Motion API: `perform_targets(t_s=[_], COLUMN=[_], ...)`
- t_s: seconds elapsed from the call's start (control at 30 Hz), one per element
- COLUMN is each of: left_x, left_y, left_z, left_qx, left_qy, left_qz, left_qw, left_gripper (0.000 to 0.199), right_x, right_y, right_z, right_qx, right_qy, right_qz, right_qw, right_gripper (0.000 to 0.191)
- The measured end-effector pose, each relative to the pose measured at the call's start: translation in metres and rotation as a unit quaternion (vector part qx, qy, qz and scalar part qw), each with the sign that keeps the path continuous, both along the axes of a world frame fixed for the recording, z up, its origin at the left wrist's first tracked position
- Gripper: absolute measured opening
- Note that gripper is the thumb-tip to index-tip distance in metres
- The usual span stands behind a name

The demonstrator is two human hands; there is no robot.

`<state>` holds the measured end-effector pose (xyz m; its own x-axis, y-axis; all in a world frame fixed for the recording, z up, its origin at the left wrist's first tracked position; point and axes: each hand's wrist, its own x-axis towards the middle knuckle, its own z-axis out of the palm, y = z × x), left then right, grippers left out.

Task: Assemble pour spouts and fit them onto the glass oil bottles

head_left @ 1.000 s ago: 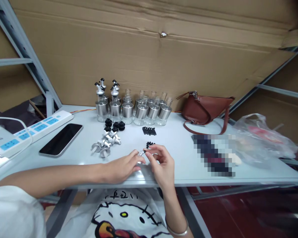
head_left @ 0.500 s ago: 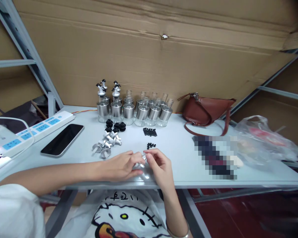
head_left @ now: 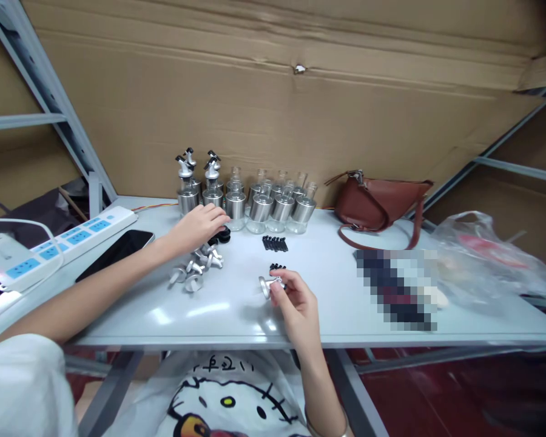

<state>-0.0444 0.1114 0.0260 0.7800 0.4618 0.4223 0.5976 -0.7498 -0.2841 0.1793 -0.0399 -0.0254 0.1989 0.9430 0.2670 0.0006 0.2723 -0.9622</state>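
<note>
In the head view, my right hand (head_left: 295, 300) pinches a silver pourer spout (head_left: 266, 286) by its narrow end, its round flange facing left. My left hand (head_left: 202, 224) is over the black rubber stoppers (head_left: 224, 235), fingers stretched out and bent downward at the tips; it covers part of the pile. Whether it touches a stopper I cannot tell. Several loose silver pourer spouts (head_left: 194, 267) lie just below that hand. Small black caps (head_left: 277, 266) sit behind my right hand, and a row of black levers (head_left: 275, 243) lies farther back.
Glass bottles with metal sleeves (head_left: 260, 208) stand along the cardboard wall (head_left: 273, 121); some at the left carry pourers. A phone (head_left: 118, 252) and a power strip (head_left: 79, 237) are at left. A brown bag (head_left: 377, 203) and a plastic bag (head_left: 495, 261) are at right.
My left hand has left the pourer spout and moved up and left to the black stoppers. The right hand still holds the spout, now turned with its flange to the left.
</note>
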Motion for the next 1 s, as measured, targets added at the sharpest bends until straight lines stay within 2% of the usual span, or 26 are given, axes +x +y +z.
perform_targets(t_s=[0.1, 0.27, 0.7, 0.83, 1.0], left_x=[-0.008, -0.01, -0.013, -0.011, 0.003], left_y=[0.013, 0.016, 0.023, 0.019, -0.012], left_z=[-0.008, -0.016, -0.007, 0.001, 0.011], left_qx=[0.002, -0.012, -0.025, -0.102, -0.261], left_qy=[0.053, 0.075, 0.012, -0.051, -0.111], left_qz=[0.002, -0.002, 0.009, 0.019, 0.016], left_qw=[0.999, 0.997, 1.0, 0.993, 0.959], left_gripper=[0.021, 0.027, 0.021, 0.018, 0.011], right_x=[-0.001, -0.002, -0.002, -0.002, -0.002], right_y=[0.0, -0.001, -0.002, -0.002, -0.002], right_z=[0.0, 0.0, 0.002, 0.002, 0.001], right_qx=[0.002, 0.004, 0.005, 0.013, 0.037], right_qy=[-0.006, -0.014, 0.005, 0.016, 0.033], right_qz=[0.006, 0.005, -0.017, -0.041, -0.04], right_qw=[1.0, 1.0, 1.0, 0.999, 0.998], right_gripper=[0.022, 0.018, 0.018, 0.017, 0.015])
